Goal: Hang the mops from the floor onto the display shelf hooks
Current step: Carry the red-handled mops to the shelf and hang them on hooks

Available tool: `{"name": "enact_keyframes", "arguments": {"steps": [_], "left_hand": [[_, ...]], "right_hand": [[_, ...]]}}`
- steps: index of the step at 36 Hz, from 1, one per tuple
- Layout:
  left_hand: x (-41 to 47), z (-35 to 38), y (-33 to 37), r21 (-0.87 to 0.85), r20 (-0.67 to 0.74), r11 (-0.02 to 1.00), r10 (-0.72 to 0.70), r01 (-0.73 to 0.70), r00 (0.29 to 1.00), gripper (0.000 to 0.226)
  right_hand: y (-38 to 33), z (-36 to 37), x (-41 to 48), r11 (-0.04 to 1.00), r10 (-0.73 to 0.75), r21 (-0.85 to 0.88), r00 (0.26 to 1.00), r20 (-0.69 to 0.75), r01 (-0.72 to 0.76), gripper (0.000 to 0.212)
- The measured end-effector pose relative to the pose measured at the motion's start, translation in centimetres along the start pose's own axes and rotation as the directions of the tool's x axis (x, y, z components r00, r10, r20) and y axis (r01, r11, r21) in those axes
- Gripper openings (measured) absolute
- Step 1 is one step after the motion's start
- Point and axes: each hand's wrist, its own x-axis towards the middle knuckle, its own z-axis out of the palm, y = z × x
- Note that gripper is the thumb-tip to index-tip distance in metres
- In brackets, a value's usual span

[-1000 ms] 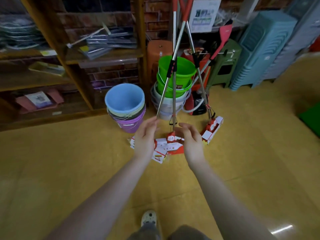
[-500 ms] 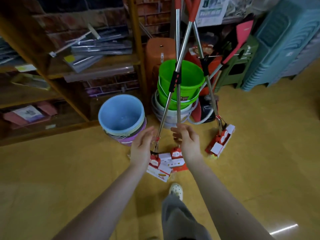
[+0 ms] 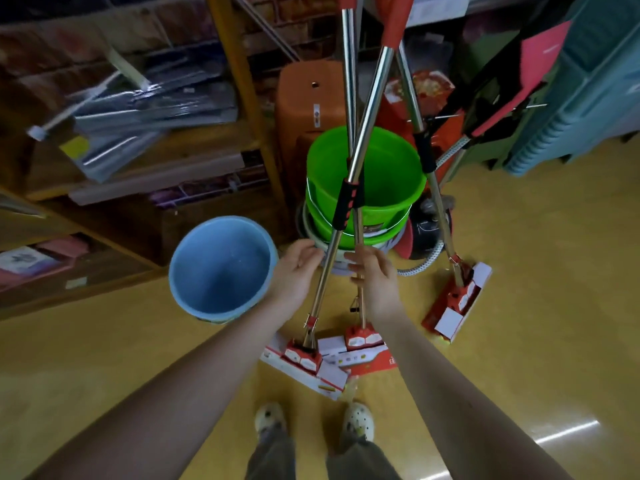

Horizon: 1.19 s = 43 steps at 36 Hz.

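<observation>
Both hands have climbed from the mop heads to the lower poles. The left hand [image 3: 294, 271] is spread, fingertips just beside the slanted mop [image 3: 346, 202]. The right hand [image 3: 375, 282] curls loosely at the upright mop [image 3: 360, 336]; whether it grips is unclear. These and the third mop [image 3: 457, 299] stand on the floor [image 3: 519, 306], before the green bucket [image 3: 391, 174].

three steel mops [image 3: 360, 157], heads on floor

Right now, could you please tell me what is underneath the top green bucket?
A second green bucket, then a pale bucket. The left hand, right hand and mop poles cover its base.
</observation>
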Motion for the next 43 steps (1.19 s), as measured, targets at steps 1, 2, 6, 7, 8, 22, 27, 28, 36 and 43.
{"name": "enact_keyframes", "arguments": {"steps": [1,2,6,7,8,22,27,28,36,43], "left_hand": [[1.5,0.2,0.1,0.019,0.04,1.0,-0.011,0.01,0.999,0.039],[3.2,0.4,0.1,0.043,0.093,0.999,-0.019,0.015,0.996,0.044],[7.6,1.0,0.7,0.126,0.273,0.991,-0.087,0.054,0.958,0.061],[8.8,1.2,1.1,0.137,0.303,0.989,-0.088,0.048,0.949,0.064],[9.4,1.3,1.2,0.132,0.311,0.991,-0.078,0.038,0.947,0.065],[16.3,4.1,1.7,-0.074,0.363,0.977,-0.16,0.2,0.918,0.05],[15.7,3.3,0.5,-0.112,0.383,0.984,-0.088,0.141,0.919,0.049],[15.4,3.1,0.3,-0.113,0.385,0.983,-0.089,0.142,0.918,0.049],[12.6,1.4,-1.4,-0.159,0.361,0.975,-0.088,0.154,0.928,0.047],[7.8,0.1,-2.7,-0.182,0.352,0.979,-0.024,0.093,0.936,0.029]], "right_hand": [[-0.2,0.1,1.0,1.0,0.011,0.014,1.0,-0.013,-0.01,0.02],[-0.2,0.4,2.1,0.999,0.022,0.025,0.999,-0.038,-0.021,0.023],[-0.2,1.0,4.2,0.999,0.038,0.041,0.993,-0.109,-0.033,0.025],[-0.2,1.1,4.8,0.998,0.033,0.057,0.99,-0.135,-0.026,0.025],[-0.1,1.3,4.7,0.998,0.035,0.065,0.989,-0.141,-0.026,0.025],[1.2,3.2,7.3,0.994,0.034,0.112,0.963,-0.269,-0.003,0.039],[1.9,3.4,7.4,0.997,0.021,0.082,0.958,-0.287,0.003,0.04],[2.0,3.4,7.3,0.997,0.022,0.08,0.959,-0.283,0.001,0.039],[1.7,4.9,6.3,0.996,0.016,0.089,0.977,-0.211,0.003,0.044],[1.6,6.0,3.4,0.99,-0.105,0.094,0.994,-0.008,0.106,0.031]]}}
